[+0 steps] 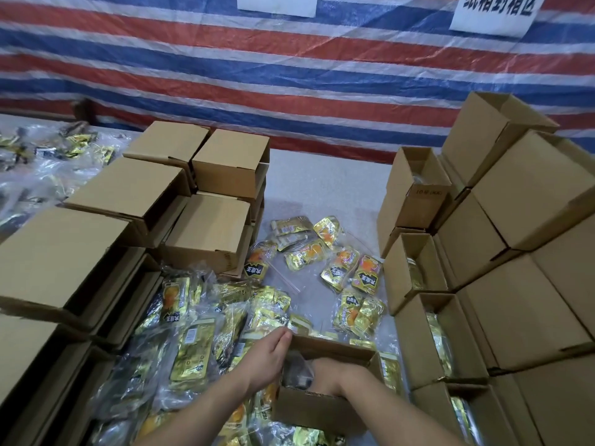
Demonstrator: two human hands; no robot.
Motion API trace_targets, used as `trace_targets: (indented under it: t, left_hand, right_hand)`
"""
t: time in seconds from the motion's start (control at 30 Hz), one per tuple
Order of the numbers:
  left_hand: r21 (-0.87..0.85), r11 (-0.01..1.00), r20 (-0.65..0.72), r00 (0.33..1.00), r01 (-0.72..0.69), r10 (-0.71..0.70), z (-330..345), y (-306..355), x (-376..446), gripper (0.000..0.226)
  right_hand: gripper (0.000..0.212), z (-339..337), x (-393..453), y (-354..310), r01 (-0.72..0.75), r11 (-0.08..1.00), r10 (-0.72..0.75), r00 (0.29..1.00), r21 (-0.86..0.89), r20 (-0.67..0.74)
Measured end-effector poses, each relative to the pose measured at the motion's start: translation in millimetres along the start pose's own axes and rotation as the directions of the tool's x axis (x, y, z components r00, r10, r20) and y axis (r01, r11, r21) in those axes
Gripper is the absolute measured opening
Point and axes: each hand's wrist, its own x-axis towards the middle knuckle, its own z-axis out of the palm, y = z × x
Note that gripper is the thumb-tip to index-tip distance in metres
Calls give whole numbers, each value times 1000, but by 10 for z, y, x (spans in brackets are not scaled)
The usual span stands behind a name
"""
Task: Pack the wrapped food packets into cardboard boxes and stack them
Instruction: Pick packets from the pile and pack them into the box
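Open box (325, 407) sits near front of counter (322, 188) on a heap of gold packets (193, 352); step in hand looks like filling it. Right hand (328, 371) is down inside w/ something dark and plastic-wrapped, fingers hidden, can't tell their state; left hand (270, 355) rests at box's left rim, fingers straight & together. Next, prob.: close flaps, then onto closed stack (206, 230) at left; filled open boxes (428, 336) at right.

pkts (190, 358) gold w/ orange+black print | boxes (206, 233) plain brown | tarp (225, 75) — red/blue/white stripes
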Motion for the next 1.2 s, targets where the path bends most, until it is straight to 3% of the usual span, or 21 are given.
trace_targets:
  t: [0.17,0.23,0.3,0.33,0.43,0.57,0.67,0.77,0.93,1.03,1.13,1.2]
  left_hand:
    - [-7,999,-32,999,-39,39,18,-43,-5,25]
    - [-13,999,-22,999,-41,40,10,-52,-8,24]
    - [-17,999,-23,999,-36,35,19,-57,-9,25]
    - [-13,999,-26,999,-36,36,29,-57,-11,26]
    - [2,999,-44,998,-50,50,58,-66,-2,26]
    - [-5,999,-30,999,-39,39,28,-100,-39,24]
    - [8,999,-26,999,-48,48,12,-90,-52,24]
    - [-9,1000,-19,1000,-22,22,32,-62,-49,24]
    - [16,1000,-22,1000,-12,13,46,-63,-29,24]
    - [21,1000,-21,1000,-1,2,77,-48,-35,25]
    - [0,1000,-34,999,6,-6,69,-53,-31,25]
    - [-4,1000,-20,1000,7,-7,56,-41,-30,25]
  right_hand:
    - [34,-183,-113,-21,25,998,-28,999,63,37]
    - [52,-294,-256,-4,42,995,-37,998,91,-60]
    - [38,-303,-300,44,61,988,-37,985,143,-168]
    - [28,-266,-300,16,53,985,-27,987,164,-155]
    - [41,-54,-167,-178,-14,999,16,999,53,-40]
    - [30,60,-30,-268,-87,946,54,992,313,113]
    - [28,-87,-127,-167,-138,900,75,983,414,166]
    - [33,-238,-255,63,-145,896,132,989,420,59]
    - [41,-113,-312,253,-190,981,192,980,42,-42]
    - [54,-56,-355,225,-200,980,201,975,18,-94]
    - [42,-59,-432,244,-51,997,62,982,65,-176]
    - [37,-79,-517,226,107,981,-39,928,164,-370]
